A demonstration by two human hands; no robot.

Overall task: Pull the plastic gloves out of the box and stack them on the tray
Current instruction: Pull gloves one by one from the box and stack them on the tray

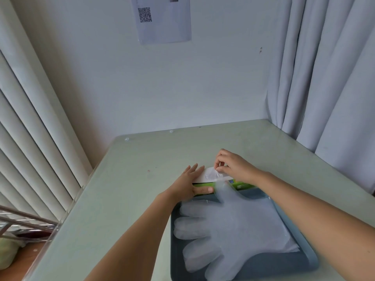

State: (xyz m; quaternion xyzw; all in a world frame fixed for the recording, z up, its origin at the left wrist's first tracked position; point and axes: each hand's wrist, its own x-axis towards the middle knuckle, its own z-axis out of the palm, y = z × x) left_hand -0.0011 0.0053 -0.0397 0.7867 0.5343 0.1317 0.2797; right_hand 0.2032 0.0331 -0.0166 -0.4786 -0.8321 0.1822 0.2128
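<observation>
Clear plastic gloves lie stacked in the grey tray. Just beyond it at 12 o'clock sits the green box; the right grip pinches a glove at its slot, and the left grip presses flat on its 9 o'clock end, fingers straight.

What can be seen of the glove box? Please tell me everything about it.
The box looks like cardboard, white on top, green on its front. It lies flat on the table just behind the tray. The left hand rests on its left end, thumb along the front. The right hand pinches a clear glove at its top opening.
</observation>
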